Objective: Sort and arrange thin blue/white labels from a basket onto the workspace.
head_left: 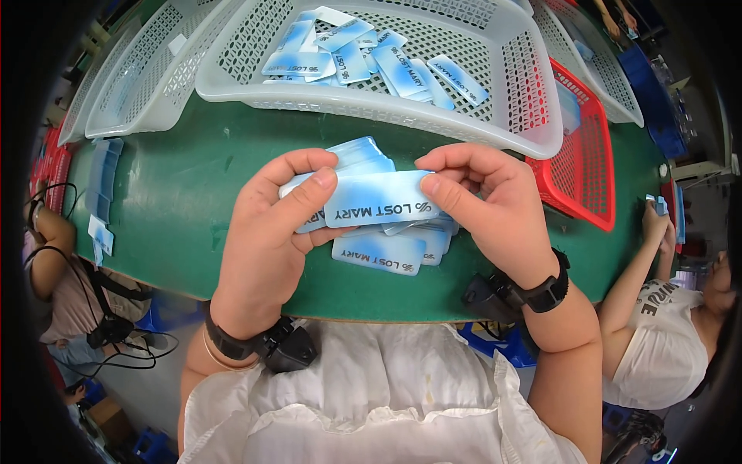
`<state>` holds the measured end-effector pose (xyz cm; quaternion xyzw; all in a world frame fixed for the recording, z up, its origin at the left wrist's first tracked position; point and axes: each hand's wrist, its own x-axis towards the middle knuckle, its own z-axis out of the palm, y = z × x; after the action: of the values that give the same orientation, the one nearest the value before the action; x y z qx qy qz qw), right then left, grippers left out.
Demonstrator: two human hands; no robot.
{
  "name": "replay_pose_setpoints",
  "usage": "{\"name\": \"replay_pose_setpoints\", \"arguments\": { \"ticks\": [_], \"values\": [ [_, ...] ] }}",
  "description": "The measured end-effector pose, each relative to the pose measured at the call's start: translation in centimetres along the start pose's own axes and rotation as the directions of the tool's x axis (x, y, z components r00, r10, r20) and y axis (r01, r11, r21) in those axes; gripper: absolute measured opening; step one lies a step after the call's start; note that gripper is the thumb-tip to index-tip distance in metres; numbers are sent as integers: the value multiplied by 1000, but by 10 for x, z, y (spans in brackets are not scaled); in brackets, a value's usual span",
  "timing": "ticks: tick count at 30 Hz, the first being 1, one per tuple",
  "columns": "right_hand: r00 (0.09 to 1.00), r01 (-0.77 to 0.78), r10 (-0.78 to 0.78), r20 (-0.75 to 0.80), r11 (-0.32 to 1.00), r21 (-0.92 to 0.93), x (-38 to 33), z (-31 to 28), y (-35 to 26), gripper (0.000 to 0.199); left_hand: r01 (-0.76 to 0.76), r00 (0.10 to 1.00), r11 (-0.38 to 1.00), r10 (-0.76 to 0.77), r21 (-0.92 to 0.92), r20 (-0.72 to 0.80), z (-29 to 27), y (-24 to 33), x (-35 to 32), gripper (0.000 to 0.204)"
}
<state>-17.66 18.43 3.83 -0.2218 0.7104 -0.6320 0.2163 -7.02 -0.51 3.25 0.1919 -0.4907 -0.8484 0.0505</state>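
My left hand (267,224) is closed on a small fanned stack of flat blue-and-white cards (359,157), the thumb on top. In front of that stack lies one card (379,203) with dark printing, which appears upside down. Its right end is pinched between the thumb and index finger of my right hand (498,213). The other right fingers are curled and partly hidden. Below both hands, a loose pile of similar cards (379,251) rests on the green table (185,193).
A white perforated basket (379,116) with several loose cards stands beyond my hands. More white baskets (147,85) are at the far left, and a red basket (599,182) is at the right. Overlapping blue pieces (103,182) lie near the left edge. Other people sit on both sides.
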Motion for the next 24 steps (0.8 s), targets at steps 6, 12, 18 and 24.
{"name": "replay_pose_setpoints", "arguments": {
  "ticks": [6, 12, 18, 24],
  "values": [
    [1000, -20, 19, 11, 999, 46, -1, 0, 0, 19, 14, 999, 998, -12, -57, 36, -5, 2, 0, 26],
    [999, -31, 31, 10, 999, 42, -1, -1, 0, 19, 0, 1000, 998, 1, -56, 15, -5, 2, -1, 25],
    [1000, -27, 27, -1, 999, 20, -2, -3, -2, 20, -13, 1000, 998, 13, -59, 0, -4, 3, -2, 25],
    [919, 373, -222, 326, 757, -536, -15, -11, -12, 15, -153, 981, 983, 139, -99, -136, -9, 3, 0, 27]
  ]
}}
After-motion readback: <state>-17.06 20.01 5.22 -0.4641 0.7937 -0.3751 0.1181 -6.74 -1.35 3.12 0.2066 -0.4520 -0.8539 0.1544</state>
